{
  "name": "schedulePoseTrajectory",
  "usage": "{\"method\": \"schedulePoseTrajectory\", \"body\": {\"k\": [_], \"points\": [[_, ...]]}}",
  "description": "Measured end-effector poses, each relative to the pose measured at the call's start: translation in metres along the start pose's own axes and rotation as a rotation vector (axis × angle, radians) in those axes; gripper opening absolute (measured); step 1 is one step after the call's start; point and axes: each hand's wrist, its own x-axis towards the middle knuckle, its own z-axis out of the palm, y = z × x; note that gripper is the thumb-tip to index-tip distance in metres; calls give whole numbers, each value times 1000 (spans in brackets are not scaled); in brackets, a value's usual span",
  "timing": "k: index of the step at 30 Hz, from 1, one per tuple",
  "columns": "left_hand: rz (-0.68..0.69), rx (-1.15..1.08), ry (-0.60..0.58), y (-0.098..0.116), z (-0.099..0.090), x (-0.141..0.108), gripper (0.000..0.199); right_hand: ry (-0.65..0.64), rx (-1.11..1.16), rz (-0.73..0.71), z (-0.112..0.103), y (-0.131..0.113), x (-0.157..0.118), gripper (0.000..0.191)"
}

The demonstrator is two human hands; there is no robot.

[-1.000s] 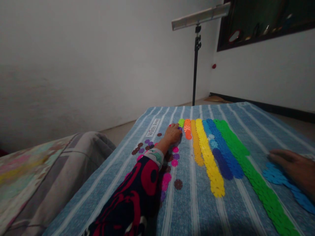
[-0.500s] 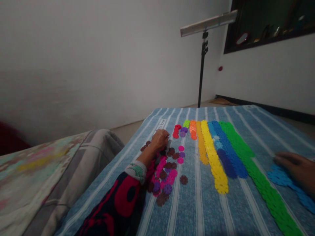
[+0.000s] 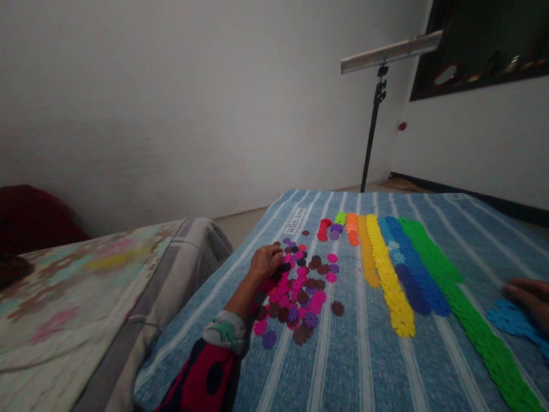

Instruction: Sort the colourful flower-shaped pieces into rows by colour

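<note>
My left hand (image 3: 266, 264) is at the left edge of a loose pile of flower-shaped plastic discs (image 3: 295, 292) in pink, brown, purple and black. Its fingers are curled down together, and whatever is in them is hidden. A black disc (image 3: 284, 267) lies right by the fingertips. At the right edge of the view, my right hand (image 3: 533, 298), partly cut off, rests over a group of light blue discs (image 3: 508, 318) with its fingers stretched out.
Overlapping disc rows run along the striped cloth (image 3: 343, 366): yellow (image 3: 392, 292), blue (image 3: 422, 272), green (image 3: 480, 326), with short red (image 3: 324, 230) and orange (image 3: 352, 226) ones. A bed (image 3: 107, 286) stands left; a lamp stand (image 3: 371, 137) rises behind.
The view has turned left, so things sit farther right. My left hand has drawn back toward the pile's left side, uncovering discs and the printed words. My right hand stays by the light blue discs.
</note>
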Motion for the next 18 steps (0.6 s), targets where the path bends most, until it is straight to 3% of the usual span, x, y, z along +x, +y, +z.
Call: {"method": "schedulePoseTrajectory", "body": {"k": [5,13,18], "points": [[-21,-47,19,-14,0,-4,31,5,-1,-91,-3,-2,-6,36],[-116,-76,103,-40,-3,-1,35,13,-64,-120,-1,3,1,47],[-177,-148,134,-53,1,2,34,10,-60,-159,-2,2,7,35]]}}
